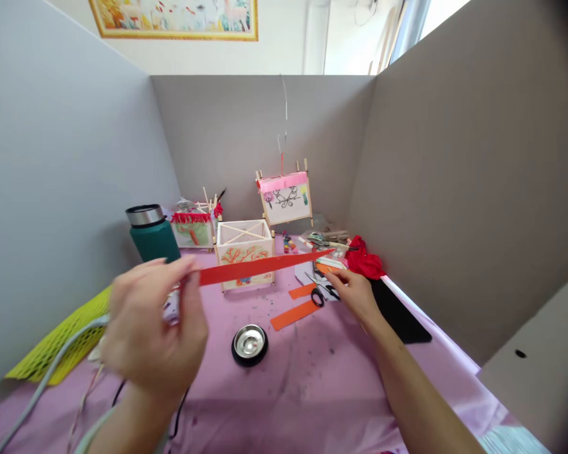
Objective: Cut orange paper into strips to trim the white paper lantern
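Observation:
My left hand (154, 321), blurred by motion, grips one end of a long red strip (255, 268). The strip stretches rightward and narrows to a thin end above my right hand (353, 293). My right fingers are pinched together just below that end; what they hold is too small to make out. Beside them lie black-handled scissors (318, 296), partly open, and flat orange pieces (296, 314). Behind the strip stands a white lantern frame (246, 233) with wooden sticks and a painted tree, its front partly hidden by the strip.
A green bottle (154, 239) and a red-fringed painted box (192, 230) stand at the left. A lantern with pink trim (286, 195) hangs behind. A round metal dish (250, 343) sits in front. Red cloth (363, 258) and a black mat (400, 312) lie right. Grey partitions (265, 120) enclose the table.

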The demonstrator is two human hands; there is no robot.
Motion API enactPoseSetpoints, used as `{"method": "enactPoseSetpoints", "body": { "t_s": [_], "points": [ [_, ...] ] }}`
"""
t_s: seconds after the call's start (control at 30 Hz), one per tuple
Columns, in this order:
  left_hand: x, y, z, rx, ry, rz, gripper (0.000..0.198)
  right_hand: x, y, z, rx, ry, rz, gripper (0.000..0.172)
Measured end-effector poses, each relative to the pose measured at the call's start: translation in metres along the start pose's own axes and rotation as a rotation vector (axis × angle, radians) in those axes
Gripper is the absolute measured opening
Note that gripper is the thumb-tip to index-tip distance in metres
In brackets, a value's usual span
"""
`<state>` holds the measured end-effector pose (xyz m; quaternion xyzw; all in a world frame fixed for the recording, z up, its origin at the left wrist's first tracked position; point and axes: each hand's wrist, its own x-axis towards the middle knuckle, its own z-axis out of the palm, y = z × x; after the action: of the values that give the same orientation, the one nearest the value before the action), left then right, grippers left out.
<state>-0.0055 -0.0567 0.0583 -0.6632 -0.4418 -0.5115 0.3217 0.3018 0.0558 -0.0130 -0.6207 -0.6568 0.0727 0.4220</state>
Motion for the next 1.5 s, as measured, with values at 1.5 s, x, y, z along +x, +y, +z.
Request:
{"method": "enactPoseSetpoints", "body": {
  "t_s": [1.5],
  "points": [
    [-0.073,0.015,-0.038,-0.735,-1.053,-0.358,0.036,-0.128,-0.102,-0.004,0.266,-0.357,-0.6,0.021]
  ]
}}
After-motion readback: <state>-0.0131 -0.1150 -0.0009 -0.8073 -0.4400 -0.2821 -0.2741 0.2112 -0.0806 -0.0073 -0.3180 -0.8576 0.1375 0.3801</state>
